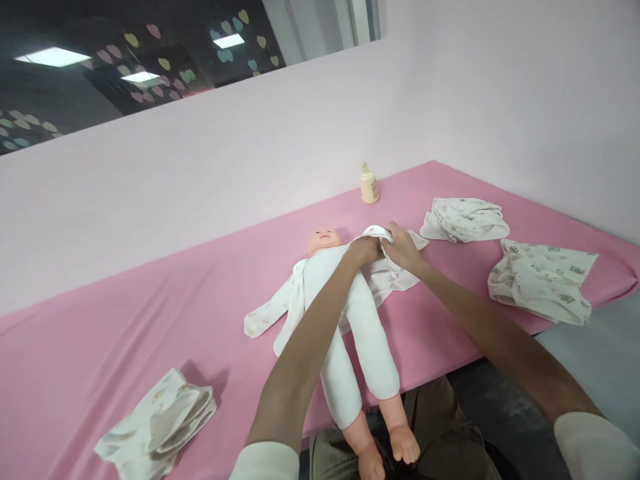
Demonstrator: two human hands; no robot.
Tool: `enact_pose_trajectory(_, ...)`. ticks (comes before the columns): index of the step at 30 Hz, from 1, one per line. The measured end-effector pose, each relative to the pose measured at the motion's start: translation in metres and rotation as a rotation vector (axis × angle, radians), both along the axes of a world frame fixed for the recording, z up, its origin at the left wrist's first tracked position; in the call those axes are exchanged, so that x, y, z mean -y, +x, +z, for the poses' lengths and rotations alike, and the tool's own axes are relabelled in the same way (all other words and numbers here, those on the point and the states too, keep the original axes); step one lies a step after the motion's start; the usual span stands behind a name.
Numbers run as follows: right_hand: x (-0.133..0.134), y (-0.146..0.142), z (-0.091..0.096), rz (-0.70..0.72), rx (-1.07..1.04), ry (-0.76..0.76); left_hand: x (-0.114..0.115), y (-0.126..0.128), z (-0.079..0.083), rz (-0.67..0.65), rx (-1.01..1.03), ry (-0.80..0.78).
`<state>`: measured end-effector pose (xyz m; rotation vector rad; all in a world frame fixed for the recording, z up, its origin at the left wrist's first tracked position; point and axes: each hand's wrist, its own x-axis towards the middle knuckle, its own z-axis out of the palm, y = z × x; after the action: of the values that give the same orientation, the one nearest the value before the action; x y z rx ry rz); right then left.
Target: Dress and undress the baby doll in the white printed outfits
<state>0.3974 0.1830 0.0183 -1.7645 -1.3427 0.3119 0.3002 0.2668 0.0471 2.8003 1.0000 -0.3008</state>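
Observation:
A baby doll [325, 237] lies on its back, its feet toward me over the table's front edge. It has white trousers [373, 340] and a white printed baby shirt [267, 313], which lies open at the front with one sleeve stretched out to the left. My right hand [401, 248] pinches the shirt's other sleeve, on the right of the doll's chest. Right beside it, my left hand [367, 251] is curled at the same bunched cloth, its fingertips partly hidden. The doll's arm on that side cannot be seen.
A pink-covered table [175, 307] runs along the wall. On it are a cream pump bottle [369, 186] at the back, two crumpled printed cloths, one farther back [465, 220] and one at the right edge [543, 280], and a folded printed garment [160, 427] at front left.

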Motion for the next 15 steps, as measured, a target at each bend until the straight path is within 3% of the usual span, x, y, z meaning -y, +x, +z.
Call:
enact_pose_trajectory(5, 0.015, -0.008, 0.002, -0.013, -0.037, -0.056, 0.007, -0.012, 0.016, -0.038, -0.086, -0.035)
enact_pose_trajectory(10, 0.054, 0.000, 0.006, 0.041, 0.022, -0.270, 0.033, -0.066, 0.030, -0.049, 0.071, 0.082)
enact_pose_trajectory(12, 0.071, 0.006, 0.006, 0.090, 0.107, -0.398, 0.047, -0.098, 0.032, 0.018, 0.173, 0.187)
enact_pose_trajectory(15, 0.087, 0.012, 0.004, 0.157, 0.137, -0.485, 0.068, -0.148, 0.033, 0.279, 0.218, 0.291)
